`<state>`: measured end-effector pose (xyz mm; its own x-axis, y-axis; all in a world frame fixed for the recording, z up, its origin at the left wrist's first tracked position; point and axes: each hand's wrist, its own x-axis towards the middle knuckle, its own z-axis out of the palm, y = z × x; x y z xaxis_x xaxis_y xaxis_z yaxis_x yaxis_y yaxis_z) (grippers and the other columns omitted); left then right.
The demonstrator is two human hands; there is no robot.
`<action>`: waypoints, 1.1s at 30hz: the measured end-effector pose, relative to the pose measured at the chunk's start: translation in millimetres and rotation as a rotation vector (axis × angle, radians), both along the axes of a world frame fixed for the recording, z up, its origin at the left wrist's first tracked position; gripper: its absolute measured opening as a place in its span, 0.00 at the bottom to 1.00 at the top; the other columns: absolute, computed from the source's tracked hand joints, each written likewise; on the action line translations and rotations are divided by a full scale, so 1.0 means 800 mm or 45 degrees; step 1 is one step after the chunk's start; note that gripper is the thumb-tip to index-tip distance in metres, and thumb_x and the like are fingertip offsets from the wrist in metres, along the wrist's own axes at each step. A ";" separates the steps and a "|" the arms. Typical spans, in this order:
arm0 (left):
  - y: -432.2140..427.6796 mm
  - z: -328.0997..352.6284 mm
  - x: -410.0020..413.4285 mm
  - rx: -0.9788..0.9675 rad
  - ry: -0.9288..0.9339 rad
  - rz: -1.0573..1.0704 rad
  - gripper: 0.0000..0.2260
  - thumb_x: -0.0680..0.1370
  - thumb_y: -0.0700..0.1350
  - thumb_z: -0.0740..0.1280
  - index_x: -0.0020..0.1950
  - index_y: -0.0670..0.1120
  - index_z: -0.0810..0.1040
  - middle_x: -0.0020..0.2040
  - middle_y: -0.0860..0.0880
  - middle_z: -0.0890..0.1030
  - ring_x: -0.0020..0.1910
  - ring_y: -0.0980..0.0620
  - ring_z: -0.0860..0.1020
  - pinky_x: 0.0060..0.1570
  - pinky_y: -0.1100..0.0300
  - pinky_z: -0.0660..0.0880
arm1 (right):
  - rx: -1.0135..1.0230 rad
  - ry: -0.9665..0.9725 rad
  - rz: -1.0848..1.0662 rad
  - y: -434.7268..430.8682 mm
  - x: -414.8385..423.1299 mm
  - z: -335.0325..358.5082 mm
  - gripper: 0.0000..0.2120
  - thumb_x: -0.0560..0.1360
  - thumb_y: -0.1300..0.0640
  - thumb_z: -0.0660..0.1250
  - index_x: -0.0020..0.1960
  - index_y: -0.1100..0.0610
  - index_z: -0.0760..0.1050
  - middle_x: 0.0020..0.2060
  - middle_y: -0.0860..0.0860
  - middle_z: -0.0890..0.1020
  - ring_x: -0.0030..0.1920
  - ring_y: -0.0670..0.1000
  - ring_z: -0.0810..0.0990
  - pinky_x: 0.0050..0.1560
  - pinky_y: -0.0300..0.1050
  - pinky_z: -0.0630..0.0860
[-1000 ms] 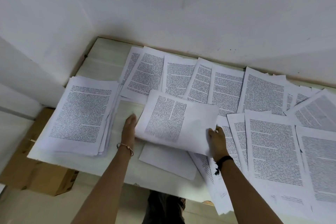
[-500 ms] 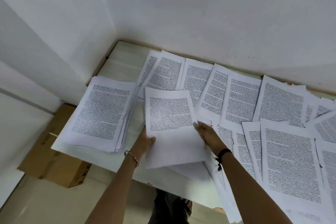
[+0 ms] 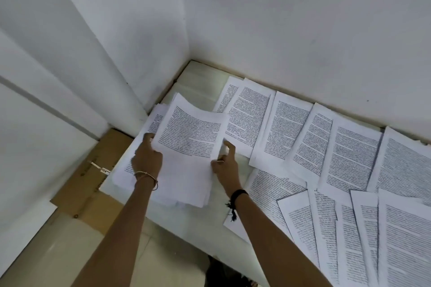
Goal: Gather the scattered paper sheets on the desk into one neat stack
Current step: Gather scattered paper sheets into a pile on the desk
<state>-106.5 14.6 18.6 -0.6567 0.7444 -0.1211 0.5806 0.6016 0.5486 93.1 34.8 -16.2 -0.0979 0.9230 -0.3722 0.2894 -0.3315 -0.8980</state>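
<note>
With both arms stretched forward, we are holding 1 printed sheet (image 3: 191, 135): our left hand (image 3: 147, 158) is gripping its left edge with curled fingers, and our right hand (image 3: 225, 166) is pinching its right edge between thumb and bent fingers. The sheet is bowing between the 2 hands, just above the stack (image 3: 184, 196) lying under our left wrist on the desk (image 3: 200, 74). The scattered sheets (image 3: 345, 151) are lying right of our right hand, a cardboard box (image 3: 93, 179) left of our left.

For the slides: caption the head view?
Left hand and right hand hold a printed sheet over the stack; loose sheets litter the desk.
</note>
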 end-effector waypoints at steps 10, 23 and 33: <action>0.000 -0.065 -0.101 -0.299 -0.204 0.004 0.23 0.72 0.33 0.63 0.68 0.39 0.69 0.65 0.35 0.72 0.63 0.35 0.71 0.62 0.46 0.70 | 0.011 -0.307 0.483 0.001 -0.075 -0.019 0.23 0.77 0.68 0.58 0.70 0.55 0.67 0.68 0.57 0.65 0.65 0.57 0.68 0.59 0.39 0.66; 0.006 -0.081 -0.095 -0.436 -0.238 -0.073 0.32 0.71 0.39 0.71 0.73 0.41 0.63 0.72 0.39 0.61 0.71 0.39 0.62 0.68 0.42 0.63 | -0.146 -0.249 0.373 -0.007 -0.064 -0.032 0.22 0.79 0.62 0.60 0.72 0.62 0.61 0.64 0.58 0.70 0.61 0.57 0.73 0.59 0.39 0.69; -0.057 -0.082 -0.016 -0.482 -0.098 -0.046 0.31 0.72 0.38 0.66 0.74 0.44 0.59 0.72 0.41 0.61 0.70 0.40 0.62 0.62 0.40 0.65 | -0.189 -0.224 0.422 -0.072 -0.011 -0.038 0.15 0.78 0.64 0.57 0.65 0.63 0.66 0.54 0.55 0.75 0.52 0.50 0.71 0.59 0.42 0.70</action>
